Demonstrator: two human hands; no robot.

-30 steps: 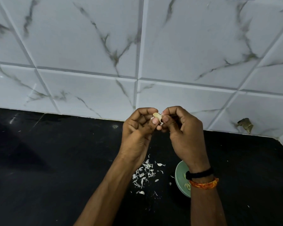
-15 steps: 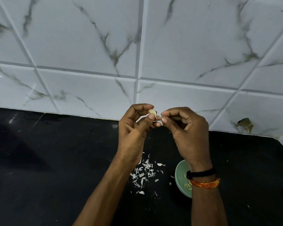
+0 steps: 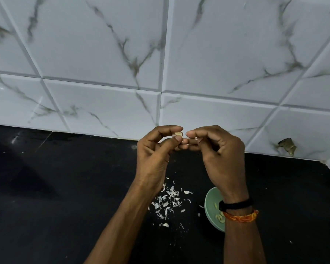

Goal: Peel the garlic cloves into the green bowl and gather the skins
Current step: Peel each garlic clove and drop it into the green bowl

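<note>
Left hand (image 3: 152, 159) grip pinching garlic clove (image 3: 178, 133) at fingertips, right hand (image 3: 220, 159) grip beside it (apparently pinching skin).

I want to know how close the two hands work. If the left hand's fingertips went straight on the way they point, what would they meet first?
Likely the right hand: the left hand, pinching the garlic clove, points at its fingertips, already almost touching.

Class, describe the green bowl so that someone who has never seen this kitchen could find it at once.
Start at the black countertop below the marbled wall tiles. Follow the right hand down to its wrist: the green bowl sits on the counter, partly hidden under it. It is the only pale green thing, holding peeled cloves, right of the scattered white skins.
</note>
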